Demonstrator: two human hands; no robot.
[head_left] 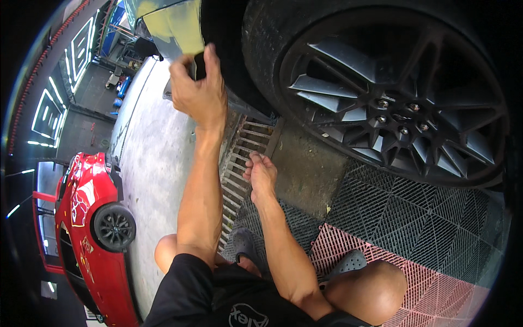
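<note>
My left hand [199, 90] is raised at the lower edge of a car body panel [177, 30] with yellow patches on grey, beside the dark wheel arch. Its fingers are curled and the thumb points up. A dark patch shows between thumb and fingers; whether it is a held object or the arch behind is unclear. Lower down, my right hand [261, 174] hangs over the floor grate with its fingers curled closed. Anything inside it is hidden. To the right of both hands stands a large black tyre with a dark spoked wheel [400, 117].
Below me a metal drain grate [239, 163] runs beside grey plastic floor tiles [403, 212] and red ones [354, 245]. A red car [92, 234] stands at the left across the pale floor [152, 163]. My knees and clogs [245, 245] are close beneath my arms.
</note>
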